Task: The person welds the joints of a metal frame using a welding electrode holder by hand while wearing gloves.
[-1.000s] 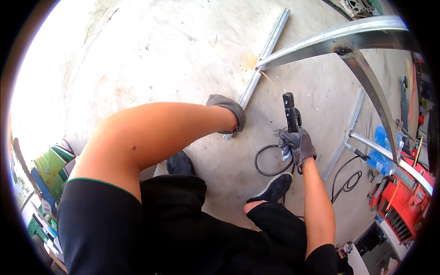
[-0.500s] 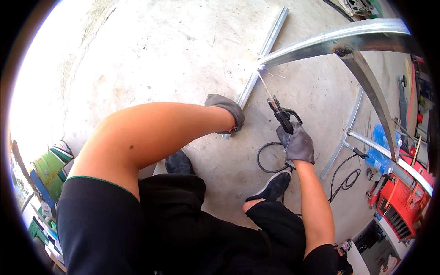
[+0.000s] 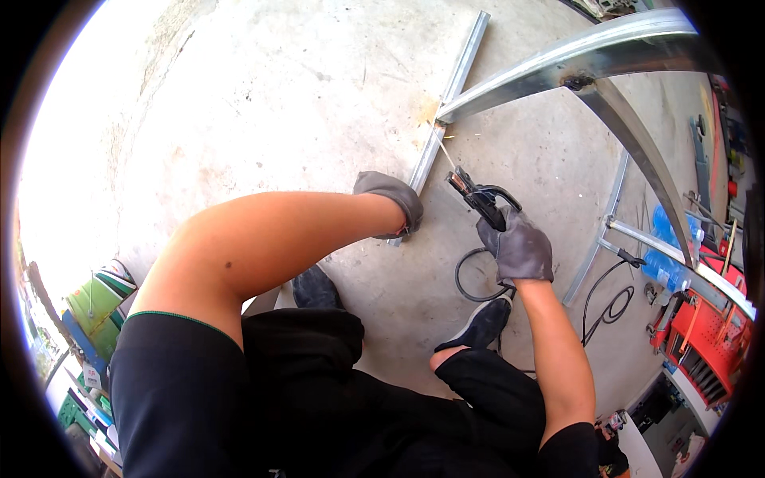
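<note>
The right grip (image 3: 516, 245), in a grey glove, is closing around the handle of a black electrode holder (image 3: 480, 196). From its jaws a thin rod (image 3: 442, 146) is sticking out, its long axis running away from the person and leaning left, so that it is crossing over a narrow metal bar (image 3: 466, 65) lying on the floor (image 3: 303, 103). The relation that is counting most is between the rod's far tip and the joint where a thick metal beam (image 3: 534, 78) is meeting this bar: the joint is lying ahead of the right grip and to its left, and the tip is showing just beside it, on its left side. Whether the tip is touching metal, the view is not making clear.

The bar's own long axis is slanting from near the person's feet toward the floor's far side, tilting right as it goes. The beam is leading off from the joint to the right, toward the floor's right edge, where a red rack (image 3: 721, 338) is standing.

The left grip (image 3: 388, 201), also gloved, is covering the bar close to its near end; its fingers are hiding, so I cannot tell whether they are clasping or only pressing. The rod's tip is belonging to the right side's reach, while the left grip is lying nearer the bar's near end.
</note>
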`<state>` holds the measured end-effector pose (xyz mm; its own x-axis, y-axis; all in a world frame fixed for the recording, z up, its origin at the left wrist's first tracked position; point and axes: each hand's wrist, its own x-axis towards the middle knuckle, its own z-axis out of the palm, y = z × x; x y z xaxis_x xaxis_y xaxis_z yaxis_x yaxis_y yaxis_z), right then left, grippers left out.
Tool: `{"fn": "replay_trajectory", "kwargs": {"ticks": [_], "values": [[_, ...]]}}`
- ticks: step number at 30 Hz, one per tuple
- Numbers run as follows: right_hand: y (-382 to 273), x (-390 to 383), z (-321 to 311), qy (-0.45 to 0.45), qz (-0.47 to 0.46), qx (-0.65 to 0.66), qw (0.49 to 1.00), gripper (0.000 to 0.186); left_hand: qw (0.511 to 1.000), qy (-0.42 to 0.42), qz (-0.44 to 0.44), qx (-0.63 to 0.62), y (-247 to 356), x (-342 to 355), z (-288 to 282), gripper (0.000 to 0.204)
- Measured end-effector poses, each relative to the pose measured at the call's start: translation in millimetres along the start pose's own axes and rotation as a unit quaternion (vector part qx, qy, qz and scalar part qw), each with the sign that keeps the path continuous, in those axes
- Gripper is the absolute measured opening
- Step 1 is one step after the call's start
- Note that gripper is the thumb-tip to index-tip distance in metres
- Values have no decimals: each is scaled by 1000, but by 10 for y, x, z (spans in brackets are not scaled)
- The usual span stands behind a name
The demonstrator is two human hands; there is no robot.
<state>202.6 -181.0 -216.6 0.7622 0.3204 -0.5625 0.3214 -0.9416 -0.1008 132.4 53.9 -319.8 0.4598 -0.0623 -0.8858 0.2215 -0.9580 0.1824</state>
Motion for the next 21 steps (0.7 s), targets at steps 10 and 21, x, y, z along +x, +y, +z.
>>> {"fn": "replay_trajectory", "kwargs": {"ticks": [10,21], "values": [[291,41,94,56,6,47,997,34,999,2,21,35,18,-161,-103,35],[192,-99,44,24,-3,27,999,40,1000,-5,24,12,42,-201,-157,50]]}}
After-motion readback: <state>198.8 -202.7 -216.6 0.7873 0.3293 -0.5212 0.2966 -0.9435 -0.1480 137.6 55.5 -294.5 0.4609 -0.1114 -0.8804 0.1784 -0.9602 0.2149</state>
